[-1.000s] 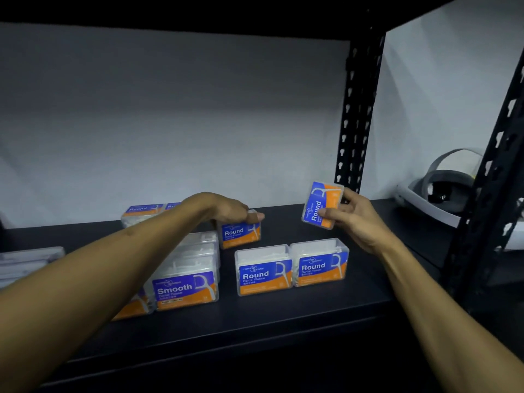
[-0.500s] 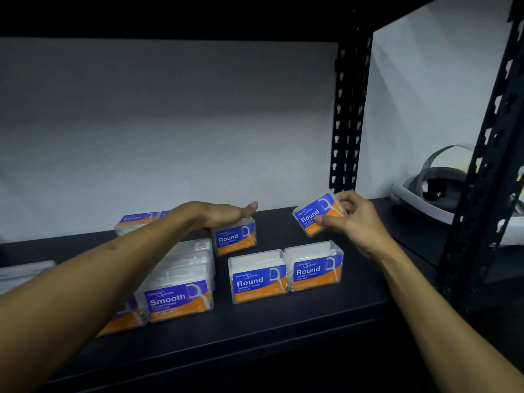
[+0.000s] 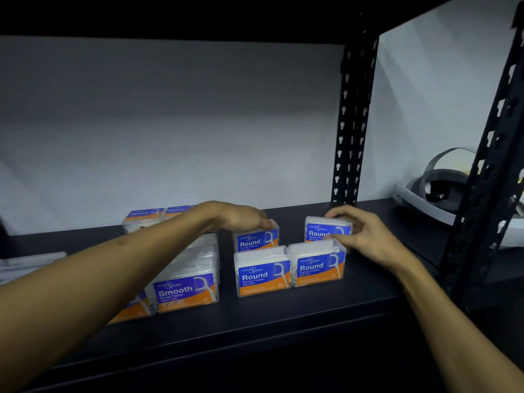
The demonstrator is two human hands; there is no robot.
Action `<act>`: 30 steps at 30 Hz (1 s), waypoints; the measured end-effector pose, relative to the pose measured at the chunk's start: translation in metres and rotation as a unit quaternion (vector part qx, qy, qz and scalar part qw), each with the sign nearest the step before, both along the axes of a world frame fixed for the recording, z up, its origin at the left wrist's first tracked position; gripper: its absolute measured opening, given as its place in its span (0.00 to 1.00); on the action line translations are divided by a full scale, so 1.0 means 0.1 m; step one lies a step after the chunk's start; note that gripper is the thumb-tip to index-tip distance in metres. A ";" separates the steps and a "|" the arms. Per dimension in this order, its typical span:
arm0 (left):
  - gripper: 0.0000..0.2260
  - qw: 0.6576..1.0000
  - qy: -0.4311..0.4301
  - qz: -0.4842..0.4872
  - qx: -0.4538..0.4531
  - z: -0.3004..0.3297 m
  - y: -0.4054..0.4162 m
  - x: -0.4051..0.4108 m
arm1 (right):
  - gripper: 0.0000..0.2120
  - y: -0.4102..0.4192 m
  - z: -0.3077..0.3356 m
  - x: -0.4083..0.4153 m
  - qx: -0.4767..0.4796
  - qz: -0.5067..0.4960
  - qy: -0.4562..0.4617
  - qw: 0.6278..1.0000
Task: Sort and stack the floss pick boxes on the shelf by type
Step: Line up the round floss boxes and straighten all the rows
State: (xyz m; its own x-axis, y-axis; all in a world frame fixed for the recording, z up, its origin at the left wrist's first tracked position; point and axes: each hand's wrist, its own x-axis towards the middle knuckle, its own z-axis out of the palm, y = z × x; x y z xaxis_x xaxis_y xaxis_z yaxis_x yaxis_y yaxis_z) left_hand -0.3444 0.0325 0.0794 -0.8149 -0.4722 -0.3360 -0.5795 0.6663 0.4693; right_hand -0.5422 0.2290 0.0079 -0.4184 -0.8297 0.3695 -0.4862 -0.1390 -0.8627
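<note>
On the black shelf (image 3: 283,316) stand clear floss pick boxes with blue and orange labels. Two Round boxes (image 3: 262,275) (image 3: 319,265) stand side by side at the front. Behind them, my left hand (image 3: 238,217) rests flat on top of a Round box (image 3: 256,241). To its right my right hand (image 3: 365,236) grips another Round box (image 3: 323,229), which stands upright on the shelf behind the front right box. A row of Smooth boxes (image 3: 185,290) runs back at the left. Two more Round boxes (image 3: 144,217) lie at the back left.
A black perforated upright (image 3: 350,131) stands at the back right and another (image 3: 493,177) closer on the right. A white and grey headset (image 3: 436,194) lies on the neighbouring shelf. Pale flat boxes (image 3: 28,263) sit at the far left. The upper shelf hangs dark overhead.
My right hand has brought its Round box down from the air and turned it upright onto the shelf behind the front right box. My left hand stays on its box.
</note>
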 end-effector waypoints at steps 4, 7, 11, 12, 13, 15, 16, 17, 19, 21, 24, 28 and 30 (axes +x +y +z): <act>0.17 0.998 0.027 -0.031 -0.047 0.03 0.01 0.06 | 0.10 0.02 0.03 0.01 -0.025 -0.013 -0.043 0.999; 0.14 0.994 0.071 -0.065 -0.059 0.04 0.06 0.15 | 0.10 0.00 0.02 0.04 -0.007 -0.007 -0.047 0.999; 0.15 0.992 0.070 -0.091 -0.060 0.07 0.20 0.23 | 0.13 -0.04 0.07 0.15 0.012 0.020 -0.062 0.998; 0.18 0.992 0.067 -0.089 -0.063 0.08 0.24 0.25 | 0.15 -0.04 0.10 0.19 0.022 0.031 -0.063 0.997; 0.21 0.992 0.064 -0.083 -0.066 0.10 0.29 0.27 | 0.17 -0.05 0.13 0.23 0.034 0.042 -0.059 0.997; 0.29 0.993 0.060 -0.074 -0.065 0.16 0.37 0.32 | 0.22 -0.04 0.18 0.28 0.055 0.063 -0.043 0.996; 0.33 0.993 0.057 -0.079 -0.064 0.19 0.40 0.35 | 0.22 -0.03 0.20 0.29 0.061 0.073 -0.035 0.995; 0.36 0.993 0.050 -0.092 -0.063 0.21 0.43 0.38 | 0.22 -0.02 0.22 0.30 0.068 0.082 -0.029 0.994; 0.41 0.989 0.018 -0.119 -0.089 0.22 0.50 0.45 | 0.20 0.01 0.26 0.30 0.082 0.100 -0.011 0.991; 0.42 0.978 -0.013 -0.138 -0.155 0.15 0.56 0.51 | 0.19 0.02 0.27 0.29 0.099 0.110 0.013 0.989; 0.47 0.962 -0.007 -0.151 -0.229 -0.01 0.59 0.54 | 0.25 0.01 0.25 0.29 0.130 0.118 0.012 0.984; 0.50 0.960 -0.006 -0.138 -0.244 -0.11 0.56 0.54 | 0.31 0.02 0.24 0.31 0.144 0.134 0.018 0.980; 0.51 0.957 -0.003 -0.140 -0.253 -0.14 0.57 0.54 | 0.31 0.02 0.22 0.32 0.142 0.132 0.018 0.981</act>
